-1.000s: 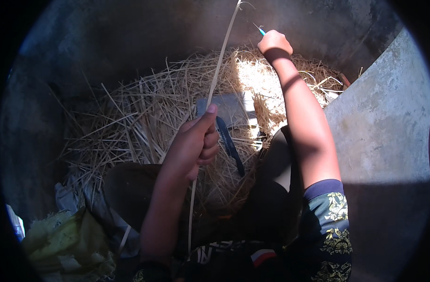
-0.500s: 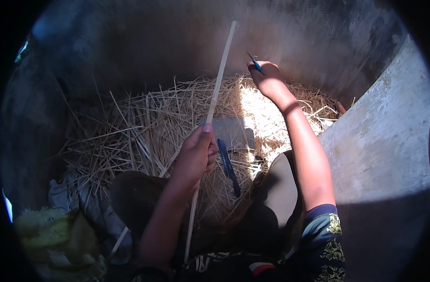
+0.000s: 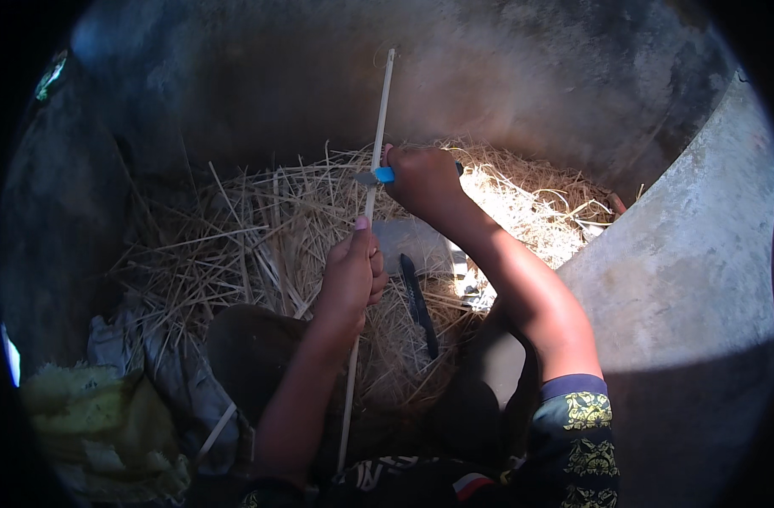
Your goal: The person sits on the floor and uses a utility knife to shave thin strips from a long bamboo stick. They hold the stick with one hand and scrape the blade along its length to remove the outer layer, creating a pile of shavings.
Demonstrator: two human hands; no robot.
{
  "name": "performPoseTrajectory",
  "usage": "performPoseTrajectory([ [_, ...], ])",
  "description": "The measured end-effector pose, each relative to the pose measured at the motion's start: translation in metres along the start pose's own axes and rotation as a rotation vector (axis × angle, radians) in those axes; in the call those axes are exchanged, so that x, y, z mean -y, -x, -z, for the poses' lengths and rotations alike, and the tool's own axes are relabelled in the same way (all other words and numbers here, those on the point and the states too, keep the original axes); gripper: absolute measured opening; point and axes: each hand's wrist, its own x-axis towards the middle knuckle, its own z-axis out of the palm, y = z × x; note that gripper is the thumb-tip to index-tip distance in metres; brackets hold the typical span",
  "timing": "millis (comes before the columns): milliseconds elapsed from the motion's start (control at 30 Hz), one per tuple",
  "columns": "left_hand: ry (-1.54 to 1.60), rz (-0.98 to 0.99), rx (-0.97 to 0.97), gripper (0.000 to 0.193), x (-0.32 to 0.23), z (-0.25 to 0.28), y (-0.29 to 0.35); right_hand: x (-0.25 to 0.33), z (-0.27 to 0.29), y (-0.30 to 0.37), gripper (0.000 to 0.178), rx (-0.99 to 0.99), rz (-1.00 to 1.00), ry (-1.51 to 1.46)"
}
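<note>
A long, pale wooden strip (image 3: 382, 114) runs from near my lap up toward the far wall. My left hand (image 3: 348, 279) is closed round it at about mid-length, thumb pointing up along it. Above that grip, my right hand (image 3: 428, 179) is closed on a small blue-handled knife (image 3: 384, 174). The knife's short blade lies across the strip, apparently touching it. Between my knees rests a dark, long tool (image 3: 418, 306), with what looks like a serrated edge. Its lower end is in shadow.
Pale shavings and thin strips (image 3: 234, 233) cover the ground ahead, around a grey block (image 3: 412, 241). A curved grey wall (image 3: 260, 93) stands beyond them, and a pale slab (image 3: 658, 279) leans at right. At lower left lies a yellow-green sack (image 3: 99, 423) beside a greyish cloth (image 3: 188, 389).
My right hand has come left and nearer, bringing the knife from the far right onto the strip. The strip's far end has shifted left and a little lower.
</note>
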Motion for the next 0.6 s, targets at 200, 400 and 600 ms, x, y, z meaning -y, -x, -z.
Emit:
performPoseTrajectory([
  [200,-0.097,-0.046,-0.001,0.04,-0.007,-0.014,0.002,-0.023,-0.005,-0.026,0.017,-0.082,-0.129,0.133],
  [400,-0.077,0.051,0.111,0.041,-0.005,-0.028,0.013,-0.106,0.002,-0.036,0.022,0.041,-1.016,0.076],
  [600,-0.009,0.018,0.088,0.043,-0.017,-0.006,0.005,-0.155,-0.032,0.008,0.036,0.137,-1.139,-0.13],
])
